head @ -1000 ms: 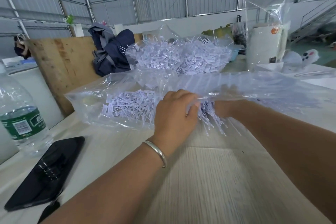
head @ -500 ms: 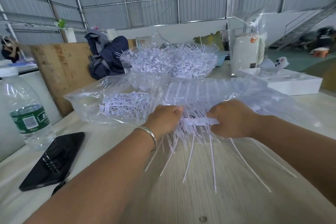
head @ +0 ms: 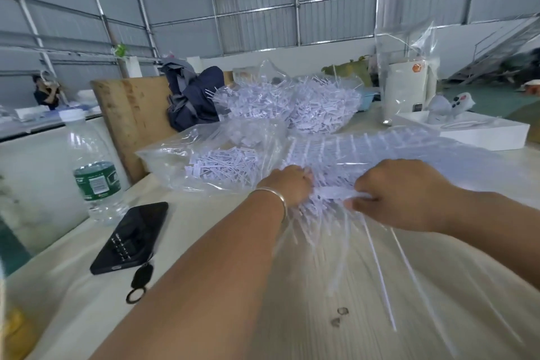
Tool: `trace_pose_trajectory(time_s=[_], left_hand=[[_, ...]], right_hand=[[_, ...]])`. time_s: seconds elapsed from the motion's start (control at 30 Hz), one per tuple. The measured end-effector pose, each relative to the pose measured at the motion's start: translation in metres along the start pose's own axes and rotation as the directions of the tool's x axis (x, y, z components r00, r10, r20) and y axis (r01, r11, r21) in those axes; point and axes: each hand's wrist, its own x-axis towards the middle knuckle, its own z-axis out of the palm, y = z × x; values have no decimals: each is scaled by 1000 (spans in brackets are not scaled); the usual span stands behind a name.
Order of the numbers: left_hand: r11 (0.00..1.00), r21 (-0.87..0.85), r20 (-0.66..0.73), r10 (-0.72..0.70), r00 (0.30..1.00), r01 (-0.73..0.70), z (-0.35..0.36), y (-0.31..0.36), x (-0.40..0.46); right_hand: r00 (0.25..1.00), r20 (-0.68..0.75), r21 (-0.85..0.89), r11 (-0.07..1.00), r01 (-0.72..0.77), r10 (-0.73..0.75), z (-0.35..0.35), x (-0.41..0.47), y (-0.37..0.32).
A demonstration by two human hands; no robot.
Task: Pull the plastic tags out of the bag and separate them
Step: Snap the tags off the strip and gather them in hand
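Woodgrain tabletop (head: 292, 316) fills the near view, pale and finely lined, with two small dark marks on it. At left lie a black phone (head: 131, 237) with a dark ring strap at its near end, and behind it a clear water bottle (head: 92, 172) with a green label; the print on the label is too small to read. Above the surface, the left hand (head: 287, 184), a thin bangle on its wrist, curls into a bunch of white plastic tags (head: 330, 202), and the right hand (head: 400, 193) pinches the same bunch from the other side. Long thin tails hang from the bunch toward the tabletop, blurred. The bunch sits at the mouth of a clear bag (head: 204, 164), which lies across the tabletop with more tags inside. Behind it stand two heaps of loose tags (head: 292, 105), a dark cloth bag (head: 193, 102), a wooden board (head: 131, 120), a white box (head: 482, 133) and a wrapped white appliance (head: 404, 90) bearing an orange mark, unreadable. Farthest back, corrugated grey metal walls on a steel frame.
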Motion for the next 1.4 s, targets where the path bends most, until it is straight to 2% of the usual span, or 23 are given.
trace_pose_trajectory(time_s=[0.13, 0.27, 0.37, 0.5, 0.67, 0.73, 0.83, 0.9, 0.97, 1.03, 1.13, 1.23, 1.3, 1.4], left_hand=[[995, 61, 50, 74, 996, -77, -10, -9, -9], [994, 109, 68, 23, 997, -30, -18, -12, -9], [995, 99, -1, -11, 1000, 11, -18, -15, -7], [997, 64, -14, 54, 998, -53, -6, -23, -7], [992, 124, -14, -20, 1000, 22, -11, -24, 4], [985, 170, -30, -5, 1000, 10, -7, -25, 6], [999, 38, -96, -33, 995, 37, -5, -25, 11], [998, -58, -123, -3, 992, -4, -7, -26, 9], [990, -117, -242, 49, 969, -79, -10, -33, 5], [980, -115, -399, 105, 911, -163, -12, -40, 0], [954, -93, -552, 190, 812, -286, -16, -33, -14], [859, -170, -592, 303, 747, -484, -22, -15, -33], [817, -173, -519, 400, 756, -550, -23, -6, -49], [831, -14, -251, 535, 806, -556, -20, -2, -63]], right_hand=[[995, 38, -20, 996, -93, 93, -5, -4, 2], [982, 84, 119, 976, -180, 171, 13, 7, 8], [966, 107, 255, 933, -255, 235, 13, 11, 12], [955, 88, 315, 901, -297, 284, 7, -7, 10], [959, 9, 250, 928, -276, 283, -18, -33, -12], [959, -1, 228, 934, -276, 284, -27, -43, -20], [952, 96, 318, 897, -307, 292, -32, -44, -13], [932, 195, 364, 860, -358, 305, -30, -41, -5], [919, 242, 371, 846, -384, 311, -22, -38, 0], [910, 277, 343, 853, -394, 309, -11, -37, 2], [914, 316, 370, 854, -365, 254, 7, -33, -3], [947, 236, 437, 847, -302, 216, 22, -33, -16], [981, 84, 503, 842, -195, 176, 24, -34, -23], [997, -80, 640, 766, 52, -1, 14, -40, -35]])
